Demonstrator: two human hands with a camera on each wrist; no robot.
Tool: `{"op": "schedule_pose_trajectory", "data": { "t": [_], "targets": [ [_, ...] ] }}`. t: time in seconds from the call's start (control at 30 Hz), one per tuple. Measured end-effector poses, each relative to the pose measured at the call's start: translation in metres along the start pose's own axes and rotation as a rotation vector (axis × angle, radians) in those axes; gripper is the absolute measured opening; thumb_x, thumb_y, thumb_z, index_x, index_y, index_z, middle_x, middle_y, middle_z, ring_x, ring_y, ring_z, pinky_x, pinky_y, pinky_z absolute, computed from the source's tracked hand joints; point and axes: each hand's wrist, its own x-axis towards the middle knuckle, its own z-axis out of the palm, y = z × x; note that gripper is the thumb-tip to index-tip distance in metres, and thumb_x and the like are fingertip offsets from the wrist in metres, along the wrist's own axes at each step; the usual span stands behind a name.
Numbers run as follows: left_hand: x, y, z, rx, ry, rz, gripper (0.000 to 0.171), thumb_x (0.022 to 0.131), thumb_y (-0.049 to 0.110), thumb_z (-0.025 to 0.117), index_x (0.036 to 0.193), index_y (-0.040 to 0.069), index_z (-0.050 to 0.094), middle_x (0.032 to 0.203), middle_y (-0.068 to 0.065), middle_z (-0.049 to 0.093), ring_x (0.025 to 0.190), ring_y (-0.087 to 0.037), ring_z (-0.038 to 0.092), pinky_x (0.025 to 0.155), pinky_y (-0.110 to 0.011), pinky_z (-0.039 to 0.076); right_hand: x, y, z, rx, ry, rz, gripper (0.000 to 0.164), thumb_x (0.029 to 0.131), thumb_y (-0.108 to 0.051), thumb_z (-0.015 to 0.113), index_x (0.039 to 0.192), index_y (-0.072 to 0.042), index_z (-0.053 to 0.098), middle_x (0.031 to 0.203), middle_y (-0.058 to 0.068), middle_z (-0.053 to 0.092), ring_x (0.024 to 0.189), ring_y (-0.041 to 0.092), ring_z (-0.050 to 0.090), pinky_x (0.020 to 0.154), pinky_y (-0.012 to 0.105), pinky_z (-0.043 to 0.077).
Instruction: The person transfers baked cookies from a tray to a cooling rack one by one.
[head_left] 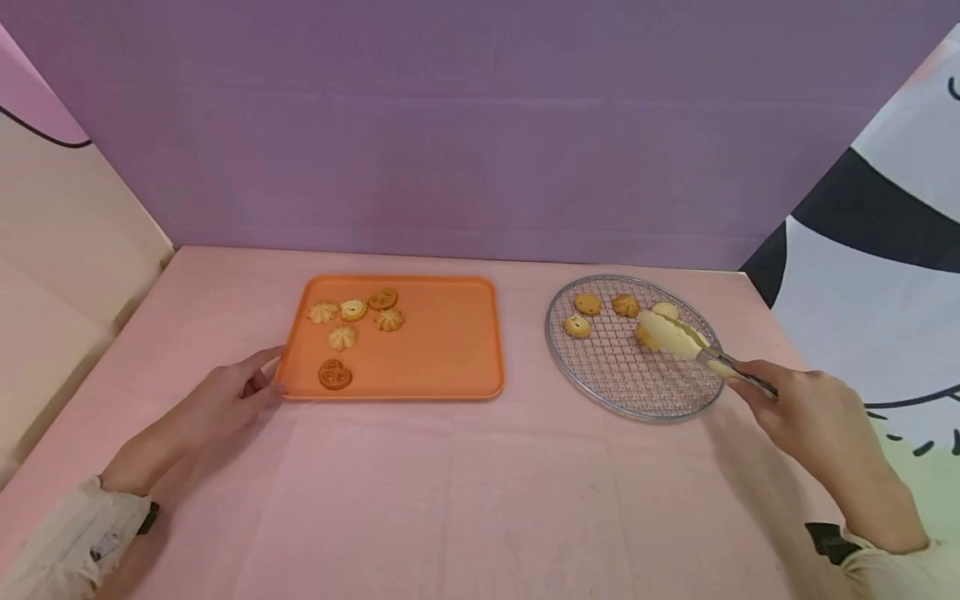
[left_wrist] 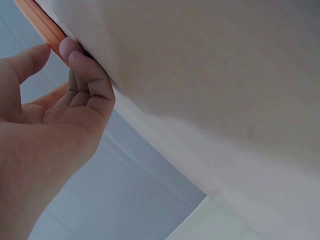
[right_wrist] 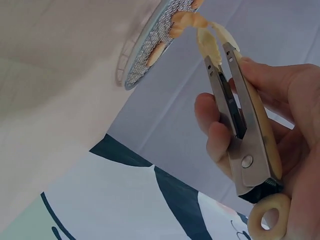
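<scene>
My left hand [head_left: 228,396] holds the left edge of an orange tray [head_left: 442,387], its thumb and fingertips at the rim near the front corner. Several small cookies lie on the tray's left half, among them a brown pretzel-shaped cookie [head_left: 334,374]. My right hand [head_left: 817,417] grips metal tongs [right_wrist: 245,145] with cream-coloured tips. The tips reach over a round wire rack [head_left: 637,392]; in the right wrist view they stand slightly apart beside the cookies. A golden cookie [head_left: 645,337] shows partly hidden under the tips, with a pale cookie [head_left: 664,310] just behind them.
On the rack's far left side lie a round cookie [head_left: 588,303], a face-patterned cookie [head_left: 577,325] and a ridged cookie [head_left: 626,305]. Pink cloth [head_left: 525,492] covers the table between and in front of both things. A purple wall [head_left: 480,167] rises behind.
</scene>
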Motion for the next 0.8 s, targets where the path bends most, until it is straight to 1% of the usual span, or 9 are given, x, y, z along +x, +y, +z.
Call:
{"op": "schedule_pose_trajectory", "data": {
  "t": [0.13,0.2,0.37,0.53,0.6,0.8],
  "targets": [
    [0.0,0.0,0.0,0.001,-0.002,-0.011,0.061,0.098,0.015,0.063,0.149,-0.004,0.036,0.085,-0.003,0.06,0.072,-0.015,0.052,0.062,-0.023,0.045,0.001,0.005,0.001,-0.004,0.0,0.027,0.028,0.078,-0.011,0.08,0.104,-0.003,0.074,0.047,0.0,0.047,0.043,0.014,0.027,0.041,0.032,0.021],
    [0.0,0.0,0.0,0.003,0.0,-0.011,0.061,0.098,0.015,0.063,0.149,-0.004,0.036,0.084,-0.003,0.06,0.072,-0.015,0.052,0.062,-0.023,0.044,0.0,0.008,0.002,-0.011,0.001,0.046,0.026,0.079,-0.011,0.08,0.103,-0.003,0.073,0.046,0.0,0.045,0.043,0.015,0.027,0.041,0.033,0.021],
    [0.0,0.0,0.0,0.013,0.01,-0.004,0.059,0.098,0.014,0.063,0.148,-0.004,0.038,0.083,-0.003,0.06,0.071,-0.015,0.052,0.061,-0.023,0.045,-0.006,0.015,0.002,-0.029,-0.007,0.079,0.025,0.079,-0.011,0.08,0.101,-0.002,0.073,0.044,-0.002,0.042,0.043,0.017,0.028,0.04,0.032,0.02],
    [0.0,0.001,0.0,0.013,0.016,-0.002,0.059,0.098,0.013,0.063,0.148,-0.005,0.038,0.083,-0.003,0.06,0.07,-0.014,0.052,0.061,-0.023,0.045,-0.013,0.02,0.003,-0.049,-0.006,0.089,0.026,0.079,-0.011,0.08,0.102,-0.002,0.072,0.044,-0.002,0.041,0.042,0.017,0.028,0.04,0.032,0.02],
    [0.0,0.002,0.0,0.01,0.017,0.002,0.059,0.098,0.013,0.063,0.148,-0.005,0.038,0.083,-0.003,0.06,0.07,-0.014,0.052,0.061,-0.023,0.045,-0.015,0.021,0.003,-0.056,0.0,0.085,0.025,0.078,-0.01,0.08,0.101,-0.002,0.072,0.044,-0.002,0.038,0.042,0.017,0.027,0.04,0.032,0.019],
    [0.0,0.003,0.0,0.012,0.023,0.007,0.059,0.098,0.014,0.063,0.148,-0.005,0.038,0.082,-0.002,0.06,0.07,-0.013,0.051,0.061,-0.023,0.043,-0.015,0.021,0.002,-0.083,0.009,0.099,0.023,0.079,-0.011,0.078,0.099,-0.002,0.071,0.043,-0.001,0.037,0.04,0.018,0.028,0.037,0.034,0.02]
  ]
}}
